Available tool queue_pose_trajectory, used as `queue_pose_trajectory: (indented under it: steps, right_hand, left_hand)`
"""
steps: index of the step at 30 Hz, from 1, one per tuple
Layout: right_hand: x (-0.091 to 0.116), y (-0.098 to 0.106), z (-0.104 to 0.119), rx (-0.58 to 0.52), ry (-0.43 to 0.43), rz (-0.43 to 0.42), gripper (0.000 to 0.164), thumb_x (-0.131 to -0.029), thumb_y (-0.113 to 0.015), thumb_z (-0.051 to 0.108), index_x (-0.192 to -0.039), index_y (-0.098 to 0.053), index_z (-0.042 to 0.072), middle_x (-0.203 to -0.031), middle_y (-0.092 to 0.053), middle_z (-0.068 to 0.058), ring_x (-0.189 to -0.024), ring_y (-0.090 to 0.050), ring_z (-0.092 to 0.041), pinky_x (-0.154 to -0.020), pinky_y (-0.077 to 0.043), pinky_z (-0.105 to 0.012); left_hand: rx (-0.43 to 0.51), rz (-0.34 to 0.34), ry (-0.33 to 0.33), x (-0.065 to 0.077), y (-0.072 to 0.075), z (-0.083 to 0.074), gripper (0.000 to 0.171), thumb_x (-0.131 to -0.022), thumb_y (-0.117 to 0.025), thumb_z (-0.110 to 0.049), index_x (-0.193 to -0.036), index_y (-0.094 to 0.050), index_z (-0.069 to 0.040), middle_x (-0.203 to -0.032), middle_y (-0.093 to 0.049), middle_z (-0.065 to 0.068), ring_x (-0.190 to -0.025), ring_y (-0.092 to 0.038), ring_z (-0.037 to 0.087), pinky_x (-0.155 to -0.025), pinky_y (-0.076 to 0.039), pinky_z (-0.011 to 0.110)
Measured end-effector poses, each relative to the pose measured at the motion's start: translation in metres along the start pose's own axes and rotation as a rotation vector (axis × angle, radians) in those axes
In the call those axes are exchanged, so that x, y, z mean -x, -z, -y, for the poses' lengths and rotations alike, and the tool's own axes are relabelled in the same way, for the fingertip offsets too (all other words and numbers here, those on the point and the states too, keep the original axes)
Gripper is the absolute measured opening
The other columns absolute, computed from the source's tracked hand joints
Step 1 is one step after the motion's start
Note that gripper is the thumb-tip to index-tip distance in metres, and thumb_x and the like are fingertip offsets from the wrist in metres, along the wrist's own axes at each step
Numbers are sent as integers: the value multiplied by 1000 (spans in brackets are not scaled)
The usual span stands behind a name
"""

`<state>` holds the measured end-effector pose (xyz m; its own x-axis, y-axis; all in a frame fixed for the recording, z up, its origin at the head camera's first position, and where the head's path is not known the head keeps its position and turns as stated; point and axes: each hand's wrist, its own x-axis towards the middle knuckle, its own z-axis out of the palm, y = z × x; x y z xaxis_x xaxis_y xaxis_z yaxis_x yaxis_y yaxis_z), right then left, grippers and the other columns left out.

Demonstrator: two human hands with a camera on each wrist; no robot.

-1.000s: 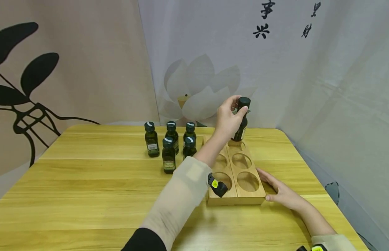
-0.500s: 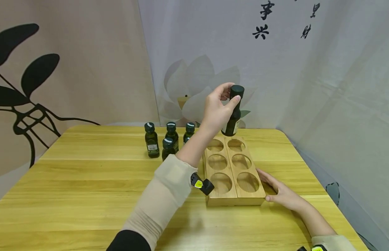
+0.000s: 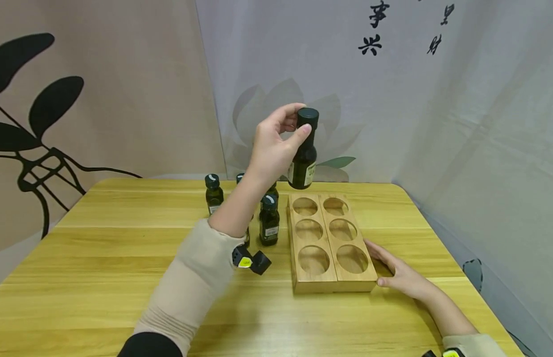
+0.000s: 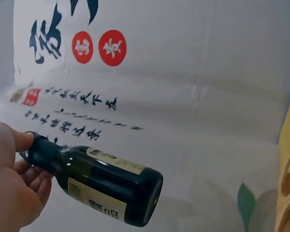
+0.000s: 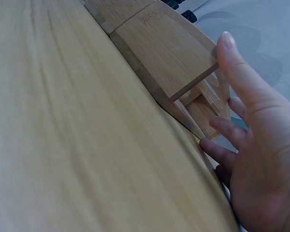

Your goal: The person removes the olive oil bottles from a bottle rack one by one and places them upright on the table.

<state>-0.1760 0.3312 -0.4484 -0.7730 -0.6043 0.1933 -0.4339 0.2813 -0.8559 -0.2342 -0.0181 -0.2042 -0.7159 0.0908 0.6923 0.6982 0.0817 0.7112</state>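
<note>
My left hand point(image 3: 295, 124) holds a dark green bottle point(image 3: 303, 161) by its black cap and neck, in the air above the far left corner of a wooden rack point(image 3: 333, 285). All of the rack's round holes are bare. In the left wrist view the bottle point(image 4: 111, 186) lies tilted against the backdrop, its neck pinched by the left hand point(image 4: 12, 186). My right hand point(image 3: 394, 270) rests flat on the table against the rack's near right side. The right wrist view shows the right hand's fingers point(image 5: 232, 58) straight beside the rack point(image 5: 164, 46).
Several more dark green bottles stand on the yellow wooden table point(image 3: 102, 277) left of the rack, one point(image 3: 269, 220) close to it and one point(image 3: 212, 192) further back; my forearm hides others. Printed curtains close off the back and right.
The left hand has lifted the bottle out of the rack's far right hole and carried it up and to the left. The right hand has stayed put.
</note>
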Motion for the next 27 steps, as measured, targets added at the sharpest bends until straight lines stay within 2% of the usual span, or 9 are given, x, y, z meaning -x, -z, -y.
queue_pose_trajectory:
  steps: [8, 12, 17, 20, 27]
  right_hand:
    - [-1, 0, 1, 5, -12, 0, 83, -91, -67, 33, -155, -17, 15, -153, -24, -19, -133, -33, -5, -104, -21, -14]
    - [-1, 1, 0, 8, -11, 1, 82, -91, -67, 31, -155, -17, 14, -153, -24, -19, -133, -32, -5, -104, -21, -14]
    - [-1, 1, 0, 6, -16, -3, 82, -91, -67, 32, -155, -18, 16, -153, -25, -18, -133, -33, -5, -104, -21, -14]
    - [-1, 1, 0, 10, -15, -3, 82, -91, -67, 32, -155, -18, 17, -153, -25, -18, -133, -33, -6, -104, -21, -14]
    - [0, -1, 2, 4, -16, 5, 82, -92, -66, 31, -155, -17, 15, -153, -24, -18, -134, -32, -6, -104, -21, -14]
  left_hand:
    - [51, -27, 15, 1, 38, -9, 30, -91, -63, 2, -120, -60, 6, -104, -61, 14, -91, -56, 20, -86, -45, 29]
    - [51, -51, 11, 3, 57, -11, 28, -90, -62, 4, -118, -60, 8, -103, -61, 13, -88, -54, 20, -83, -45, 29]
    - [12, -85, 58, 7, 81, -14, 28, -91, -61, 3, -119, -61, 5, -102, -61, 10, -90, -54, 20, -81, -45, 27]
    - [-5, -102, 78, 10, 94, -14, 28, -91, -61, 2, -119, -62, 4, -101, -61, 9, -90, -55, 20, -81, -45, 26]
    - [17, -131, 84, 17, 118, -9, 27, -90, -60, 6, -117, -64, 3, -99, -62, 9, -89, -55, 20, -78, -45, 24]
